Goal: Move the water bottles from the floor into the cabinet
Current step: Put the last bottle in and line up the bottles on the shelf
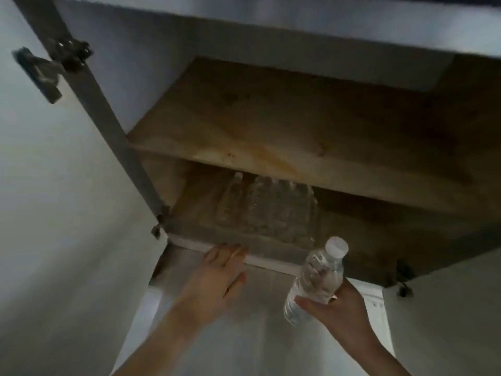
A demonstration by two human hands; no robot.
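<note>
Step in hand, as judged: one water bottle is being lifted into the overhead cabinet, seen from below with its door swung open to the left.

- Right hand is wrapped around the lower half of the bottle, thumb across the front, cap up and tilted toward the opening. The bottle is just below and in front of the cabinet's front edge, not yet inside.
- Left hand is flat and holds nothing; its fingertips are laid on the white front lip of the bottom shelf.
- A row of stored bottles is already standing on the bottom shelf, left of centre, under the middle shelf. Bare shelf is seen to the right of that row.

How it is best done, as a judgement:
- The bottle should be raised until its base clears the lip, then pushed in to the right of the row, where room is visible.
- Headroom under the middle shelf looks tight, so the bottle is better entered tilted and stood up once inside.
- The low grip puts the weight above the hand; wobble near the lip is likely, so the rise should be slow.
- The row should not be nudged; one knock could topple several.
- The left hand can be kept on the lip as a brace.
</note>
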